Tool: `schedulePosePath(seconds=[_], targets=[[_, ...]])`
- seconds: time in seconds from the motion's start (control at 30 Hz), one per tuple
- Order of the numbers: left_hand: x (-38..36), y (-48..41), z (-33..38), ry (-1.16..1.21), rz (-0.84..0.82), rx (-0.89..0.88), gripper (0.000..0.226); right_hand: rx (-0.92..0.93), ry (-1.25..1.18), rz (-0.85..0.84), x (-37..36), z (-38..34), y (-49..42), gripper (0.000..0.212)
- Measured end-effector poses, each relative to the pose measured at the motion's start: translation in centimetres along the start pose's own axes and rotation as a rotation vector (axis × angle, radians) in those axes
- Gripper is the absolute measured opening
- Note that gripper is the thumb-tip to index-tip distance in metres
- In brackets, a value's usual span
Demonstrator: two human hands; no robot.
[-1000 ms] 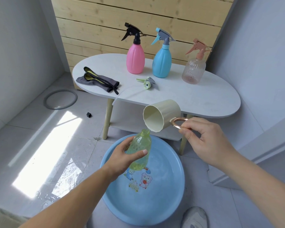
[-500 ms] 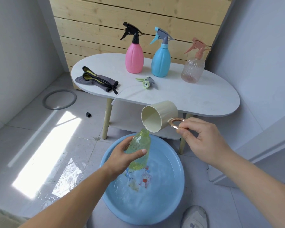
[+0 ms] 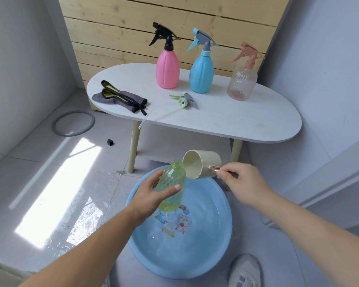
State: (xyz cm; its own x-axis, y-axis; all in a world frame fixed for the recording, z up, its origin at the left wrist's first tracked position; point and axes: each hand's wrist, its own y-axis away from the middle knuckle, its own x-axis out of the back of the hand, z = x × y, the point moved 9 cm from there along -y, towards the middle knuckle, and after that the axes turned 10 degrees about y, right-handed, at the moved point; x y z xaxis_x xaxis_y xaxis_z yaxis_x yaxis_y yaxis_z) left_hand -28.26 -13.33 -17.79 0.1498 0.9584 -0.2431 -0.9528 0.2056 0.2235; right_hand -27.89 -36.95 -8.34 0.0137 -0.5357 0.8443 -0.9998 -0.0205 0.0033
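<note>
- The left hand (image 3: 151, 195) wraps around the belly of the pale green translucent plastic bottle (image 3: 171, 177). The thumb lies across the near side and the fingers curl behind it.
- The bottle hangs above the far part of the round blue plastic basin (image 3: 205, 245), which sits on the floor and holds shallow water.
- The bottle's long axis runs from its base, low and near the person, up and away to its open neck, leaning slightly right. No cap is on it.
- The right hand (image 3: 243, 181) pinches the rose-gold ring handle (image 3: 214, 168) of the cream plastic cup (image 3: 203, 162).
- The cup lies almost on its side, with its mouth facing left towards the bottle and its base towards the right hand.
- The key relation is lip to neck. The cup's lower lip sits just right of the bottle's shoulder and a little below the neck opening. I cannot tell whether the two touch.
- No stream of water shows between them.
- In my judgement, filling needs the lip brought above the neck, either by lifting the cup or by lowering the bottle. The right hand is the nearer one for that correction.
- The opening is narrow, so spill would likely fall into the basin below.
- The green-and-grey spray head (image 3: 183, 99) lies well apart on the white oval tabletop (image 3: 226, 117), beyond both hands.
</note>
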Motion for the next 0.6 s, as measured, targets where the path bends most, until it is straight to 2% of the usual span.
schedulePosePath(seconds=[0.1, 0.23, 0.37, 0.43, 0.47, 0.6], targets=[[0.2, -0.1, -0.1, -0.003, 0.005, -0.006, 0.051, -0.012, 0.138, -0.065, -2.7, 1.7, 0.0, 0.024], [0.4, -0.3, -0.2, -0.001, 0.005, -0.008, 0.053, 0.271, 0.48, -0.163, -6.2, 1.7, 0.7, 0.023], [0.6, -0.5, -0.3, 0.002, 0.012, -0.018, 0.05, 0.402, 0.702, -0.243, -7.8, 1.8, 1.3, 0.025], [0.6, -0.5, -0.4, 0.004, 0.017, -0.013, 0.05, 0.499, 0.868, -0.207, -8.4, 1.4, 1.6, 0.021], [0.6, -0.6, -0.6, 0.008, 0.016, -0.009, 0.051, 0.517, 0.899, -0.174, -8.4, 1.3, 1.6, 0.026], [0.6, -0.6, -0.4, -0.02, 0.021, -0.026, 0.055, 0.587, 0.913, -0.072, -7.5, 0.1, 1.9, 0.029]])
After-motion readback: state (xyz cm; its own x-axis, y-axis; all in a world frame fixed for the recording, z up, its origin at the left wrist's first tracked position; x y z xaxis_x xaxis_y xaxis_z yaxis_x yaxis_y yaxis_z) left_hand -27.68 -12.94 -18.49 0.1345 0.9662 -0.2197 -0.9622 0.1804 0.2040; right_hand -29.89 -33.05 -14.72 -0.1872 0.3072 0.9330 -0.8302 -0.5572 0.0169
